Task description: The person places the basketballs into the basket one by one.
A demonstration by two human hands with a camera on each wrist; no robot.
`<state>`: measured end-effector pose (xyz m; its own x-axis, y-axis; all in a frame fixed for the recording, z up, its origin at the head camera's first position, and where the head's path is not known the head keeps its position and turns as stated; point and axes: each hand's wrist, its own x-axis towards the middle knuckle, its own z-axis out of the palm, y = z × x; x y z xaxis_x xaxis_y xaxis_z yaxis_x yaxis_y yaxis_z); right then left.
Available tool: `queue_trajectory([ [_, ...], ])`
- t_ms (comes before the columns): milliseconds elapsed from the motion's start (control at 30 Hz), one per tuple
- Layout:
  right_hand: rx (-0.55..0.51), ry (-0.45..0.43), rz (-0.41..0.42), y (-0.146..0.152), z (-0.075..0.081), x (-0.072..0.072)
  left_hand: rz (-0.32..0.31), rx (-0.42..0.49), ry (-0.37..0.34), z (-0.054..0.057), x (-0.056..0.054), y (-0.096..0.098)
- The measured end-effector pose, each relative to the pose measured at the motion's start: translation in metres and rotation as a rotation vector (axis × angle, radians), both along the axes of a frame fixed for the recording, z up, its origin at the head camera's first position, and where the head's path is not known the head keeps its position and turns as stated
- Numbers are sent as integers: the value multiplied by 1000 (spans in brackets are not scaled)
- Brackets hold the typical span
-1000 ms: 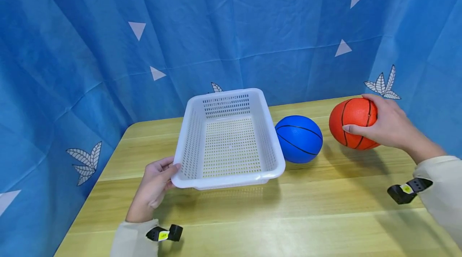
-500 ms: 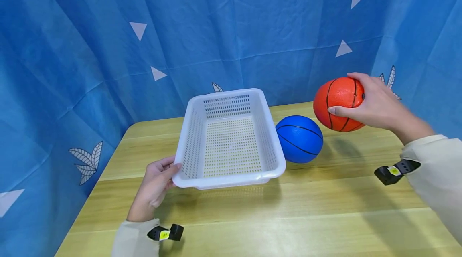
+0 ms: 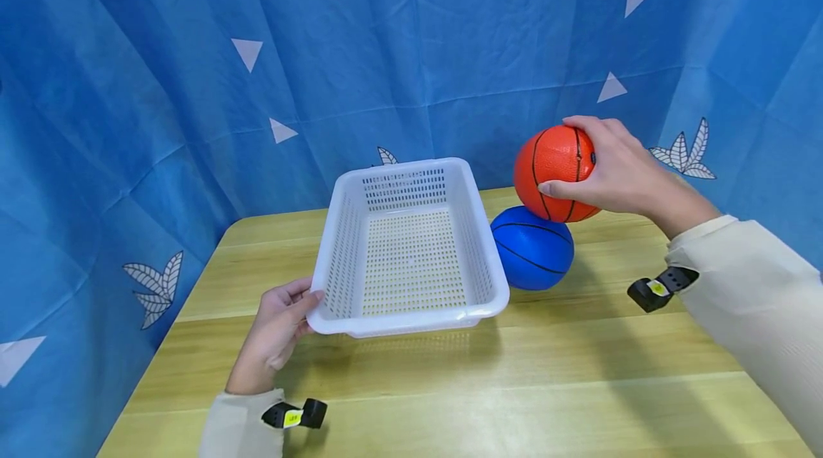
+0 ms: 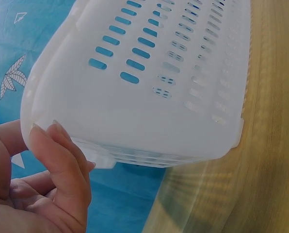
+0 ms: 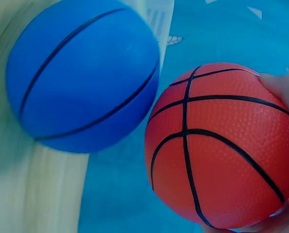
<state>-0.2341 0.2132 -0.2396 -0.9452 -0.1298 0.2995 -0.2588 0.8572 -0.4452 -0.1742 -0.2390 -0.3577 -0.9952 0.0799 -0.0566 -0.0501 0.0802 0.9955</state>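
A white perforated plastic basket [image 3: 485, 258] stands on the table with nothing inside it. At its near left corner my left hand [image 3: 278, 326] pinches the rim, thumb on top; the left wrist view shows the fingers [image 4: 62, 165] curled under the basket's edge. My right hand [image 3: 620, 168] grips a red toy basketball [image 3: 556, 172] from its right side, holding it up off the table. A blue toy basketball [image 3: 532, 247] sits right against the basket's right wall, partly overlapped by the red one in the head view. The right wrist view shows the two balls side by side.
The wooden table [image 3: 411, 401] has its far edge close to a blue patterned curtain [image 3: 489, 29], which also runs along the left side. Black wrist cameras sit on both sleeves.
My right hand has lifted the red basketball off the table and carried it left, above and behind the blue ball. The left hand, basket and blue ball have stayed in place.
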Motion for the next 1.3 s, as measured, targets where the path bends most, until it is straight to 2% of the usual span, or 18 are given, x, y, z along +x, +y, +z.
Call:
queue_trajectory([
  [267, 2, 21, 73, -31, 12, 0, 18, 18, 4, -1, -2, -1],
  [567, 24, 30, 172, -69, 13, 0, 11, 19, 9, -1, -2, -2],
  [967, 51, 25, 300, -112, 4, -4, -2, 24, 16, -1, -2, -3],
  [1300, 120, -81, 400, -133, -19, -2, -2, 21, 15, -2, -2, -2],
])
